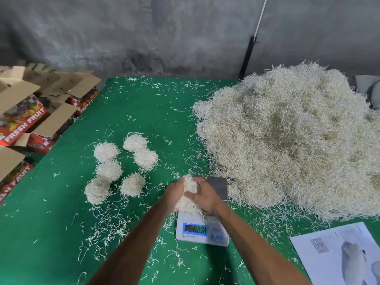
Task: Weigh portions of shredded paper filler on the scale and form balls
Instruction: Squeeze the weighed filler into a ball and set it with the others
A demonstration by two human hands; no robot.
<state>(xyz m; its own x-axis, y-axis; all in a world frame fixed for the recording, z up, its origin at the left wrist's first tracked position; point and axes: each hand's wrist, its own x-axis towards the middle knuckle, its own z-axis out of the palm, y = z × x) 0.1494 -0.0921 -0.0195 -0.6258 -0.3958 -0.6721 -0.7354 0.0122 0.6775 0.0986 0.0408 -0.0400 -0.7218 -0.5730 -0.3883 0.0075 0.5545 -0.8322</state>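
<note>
Both hands (pixel 191 195) clasp the filler clump (pixel 190 194) (long axis toward wall) over scale (pixel 202 229).

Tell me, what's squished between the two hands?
A clump of shredded paper sits between the left hand and right hand, over the scale, in the head view.

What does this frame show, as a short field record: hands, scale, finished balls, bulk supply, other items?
hands: left hand and right hand both grip one clump of shredded paper over the scale
scale: scale on the green table, display lit, digits blurred
finished balls: six balls left of the scale
bulk supply: large pile on the right
other items: fruit boxes at left; printed sheet at lower right
</note>
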